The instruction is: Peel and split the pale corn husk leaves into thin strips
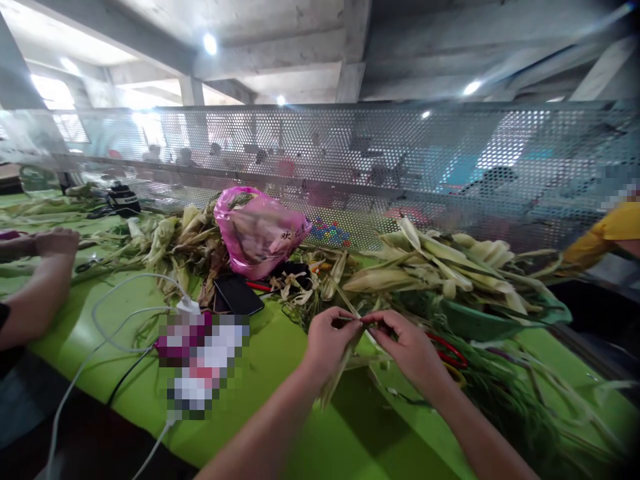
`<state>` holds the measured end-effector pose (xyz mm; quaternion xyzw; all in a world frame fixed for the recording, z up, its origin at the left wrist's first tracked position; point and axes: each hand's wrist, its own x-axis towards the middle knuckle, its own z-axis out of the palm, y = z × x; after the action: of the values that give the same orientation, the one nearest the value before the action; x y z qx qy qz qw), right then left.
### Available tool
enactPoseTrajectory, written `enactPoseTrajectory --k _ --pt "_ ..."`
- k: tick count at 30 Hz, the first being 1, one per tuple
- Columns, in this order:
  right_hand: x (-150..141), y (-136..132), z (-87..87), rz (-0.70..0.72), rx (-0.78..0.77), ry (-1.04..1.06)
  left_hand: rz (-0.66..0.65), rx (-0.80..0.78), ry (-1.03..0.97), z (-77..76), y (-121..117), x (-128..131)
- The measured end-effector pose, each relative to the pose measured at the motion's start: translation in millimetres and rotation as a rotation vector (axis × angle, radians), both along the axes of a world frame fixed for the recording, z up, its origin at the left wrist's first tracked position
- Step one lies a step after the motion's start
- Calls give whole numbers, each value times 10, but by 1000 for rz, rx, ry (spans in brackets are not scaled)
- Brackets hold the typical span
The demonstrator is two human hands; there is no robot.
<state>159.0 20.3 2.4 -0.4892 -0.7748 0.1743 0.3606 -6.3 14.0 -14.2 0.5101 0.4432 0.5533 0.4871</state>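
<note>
My left hand [330, 339] and my right hand [400, 339] meet over the green table, each with thumb and fingers pinched together. Between them they grip a pale strip of corn husk [336, 377], whose lower end hangs beneath my left hand. A thin piece of the strip runs up past my fingertips. Just beyond my right hand, a green basin [500, 323] is heaped with corn husks [450, 267]. Beside my right wrist lie scissors with red handles [447, 348] and a bundle of thin green strands [505, 393].
A pink plastic bag [257, 233], a dark phone [239, 295] and a white charger [188, 307] with cables lie left of centre. More husks [175, 243] pile behind them. Another person's arm [43, 287] is at left, a yellow sleeve [600, 233] at right. A perforated metal screen [325, 153] stands behind.
</note>
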Motion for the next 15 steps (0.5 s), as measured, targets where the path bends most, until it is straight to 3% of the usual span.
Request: enactPoseTrajectory --k 9,15 --pt "2 3 -78 14 -62 81 -216 -14 -192 -59 43 10" --pt "28 -90 2 -6 -150 90 -173 -12 -21 -173 105 25"
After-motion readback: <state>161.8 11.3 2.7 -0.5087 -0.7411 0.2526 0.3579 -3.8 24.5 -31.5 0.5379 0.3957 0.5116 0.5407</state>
